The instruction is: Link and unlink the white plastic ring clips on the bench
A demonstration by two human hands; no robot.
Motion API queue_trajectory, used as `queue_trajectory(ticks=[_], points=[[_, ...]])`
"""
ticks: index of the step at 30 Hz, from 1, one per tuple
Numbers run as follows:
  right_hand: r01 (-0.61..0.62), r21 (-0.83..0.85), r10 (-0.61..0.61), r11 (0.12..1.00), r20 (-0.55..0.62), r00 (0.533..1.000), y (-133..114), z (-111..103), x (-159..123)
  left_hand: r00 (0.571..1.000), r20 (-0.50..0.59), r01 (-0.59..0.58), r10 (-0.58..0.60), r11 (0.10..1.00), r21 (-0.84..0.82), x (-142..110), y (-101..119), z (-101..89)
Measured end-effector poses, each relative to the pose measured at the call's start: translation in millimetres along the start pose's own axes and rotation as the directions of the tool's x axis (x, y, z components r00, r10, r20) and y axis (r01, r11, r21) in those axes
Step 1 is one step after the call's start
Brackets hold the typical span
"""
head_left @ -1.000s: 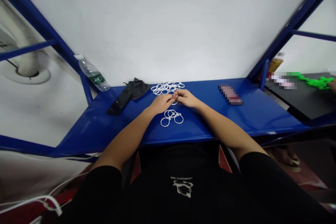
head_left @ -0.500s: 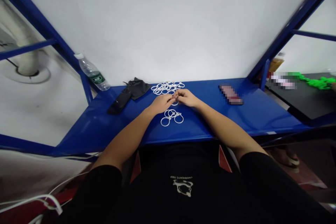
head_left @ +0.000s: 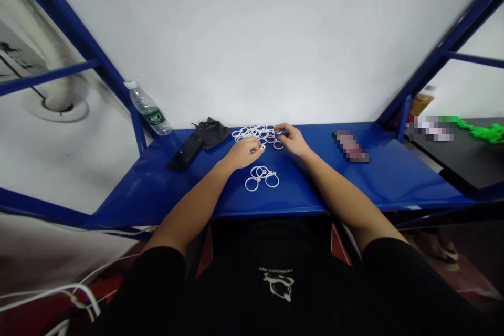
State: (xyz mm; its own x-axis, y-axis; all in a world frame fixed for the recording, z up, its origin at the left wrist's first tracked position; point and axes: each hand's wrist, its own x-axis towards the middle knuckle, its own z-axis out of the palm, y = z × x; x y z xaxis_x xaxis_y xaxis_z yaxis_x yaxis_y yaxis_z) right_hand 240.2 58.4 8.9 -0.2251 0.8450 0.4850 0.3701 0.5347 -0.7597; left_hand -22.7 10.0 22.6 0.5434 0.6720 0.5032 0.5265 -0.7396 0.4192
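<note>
Several thin white plastic rings (head_left: 258, 131), each with a small knob-like clasp, lie in a loose pile against the wall on the blue shelf. My left hand (head_left: 244, 153) is closed at the pile's front left, a bit of a white ring (head_left: 263, 147) showing at its fingertips; the fingers hide most of it. At the pile's right side, my right hand (head_left: 293, 139) has thumb and forefinger apart above the rings. One white ring (head_left: 279, 145) lies just under its thumb. Nearer to me is a smaller group of white rings (head_left: 271, 180), overlapping one another.
To the left are a black pouch (head_left: 214, 134), a dark phone-like slab (head_left: 185, 153) and a clear water bottle (head_left: 151, 113) leaning by the frame. A blurred pinkish phone-shaped thing (head_left: 352, 147) lies right. Green pieces (head_left: 488, 133) sit on a neighbouring black table (head_left: 457, 155).
My hands, earlier together over one ring, have separated. The right hand has moved right and up to the pile, its fingers opening. The camera view has shifted slightly; the near group looks unchanged.
</note>
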Motion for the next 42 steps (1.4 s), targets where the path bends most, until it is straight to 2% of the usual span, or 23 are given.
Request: queue_trajectory(ticks=[1, 3, 5, 7, 10, 13, 15, 18, 21, 24, 27, 31, 36, 42], points=[[0.001, -0.124, -0.002, 0.992, -0.012, 1.000, 6, -8, 2, 1.000, -0.003, 0.004, -0.004, 1.000, 0.004, -1, 0, -1.0], [-0.013, -0.320, 0.030, 0.947, 0.048, 0.998, 15, -22, 4, 0.999, 0.049, -0.021, 0.022, 1.000, -0.009, -1, 4, -0.8], [-0.029, -0.427, 0.098, 0.904, 0.141, 0.985, 21, -28, 4, 0.989, 0.132, -0.062, 0.066, 0.997, -0.035, -1, 9, 1.1], [-0.038, -0.503, 0.153, 0.863, 0.190, 0.970, 22, -27, 4, 0.988, 0.144, -0.059, 0.062, 0.998, -0.026, -1, 14, 2.6], [-0.036, -0.599, 0.204, 0.800, 0.215, 0.955, 17, -18, 3, 0.992, 0.112, 0.044, -0.049, 0.998, 0.046, -1, 13, 1.7], [-0.016, -0.634, 0.213, 0.773, 0.236, 0.948, 12, -12, 3, 0.975, 0.145, 0.158, -0.171, 0.983, 0.094, 0, 7, -0.2], [-0.007, -0.593, 0.184, 0.805, 0.238, 0.954, 9, -9, 2, 0.959, 0.165, 0.217, -0.229, 0.972, 0.088, 1, 5, 0.0], [0.008, -0.392, 0.083, 0.920, 0.214, 0.973, -1, -1, -3, 0.944, 0.162, 0.280, -0.286, 0.958, 0.061, 1, 5, 2.5], [0.066, -0.145, -0.044, 0.987, 0.154, 0.987, -15, 14, -11, 0.947, 0.164, 0.274, -0.277, 0.961, 0.042, 1, 7, 4.9], [0.125, -0.028, -0.119, 0.992, 0.143, 0.983, -28, 26, -17, 0.960, 0.153, 0.230, -0.233, 0.973, 0.035, 0, 8, 5.5], [0.159, 0.009, -0.158, 0.987, 0.165, 0.974, -33, 25, -19, 0.973, 0.146, 0.177, -0.178, 0.984, 0.022, 1, 8, 5.3], [0.219, -0.054, -0.200, 0.974, 0.244, 0.949, -37, 15, -19, 0.977, 0.165, 0.134, -0.137, 0.991, 0.026, 0, 8, 5.8], [0.189, -0.057, -0.168, 0.980, 0.260, 0.951, -41, 13, -19, 0.979, 0.175, 0.094, -0.102, 0.994, 0.053, -1, 4, 7.1], [0.136, 0.009, -0.133, 0.991, 0.271, 0.953, -42, 15, -19, 0.976, 0.181, 0.113, -0.122, 0.992, 0.055, -1, 6, 6.6]])
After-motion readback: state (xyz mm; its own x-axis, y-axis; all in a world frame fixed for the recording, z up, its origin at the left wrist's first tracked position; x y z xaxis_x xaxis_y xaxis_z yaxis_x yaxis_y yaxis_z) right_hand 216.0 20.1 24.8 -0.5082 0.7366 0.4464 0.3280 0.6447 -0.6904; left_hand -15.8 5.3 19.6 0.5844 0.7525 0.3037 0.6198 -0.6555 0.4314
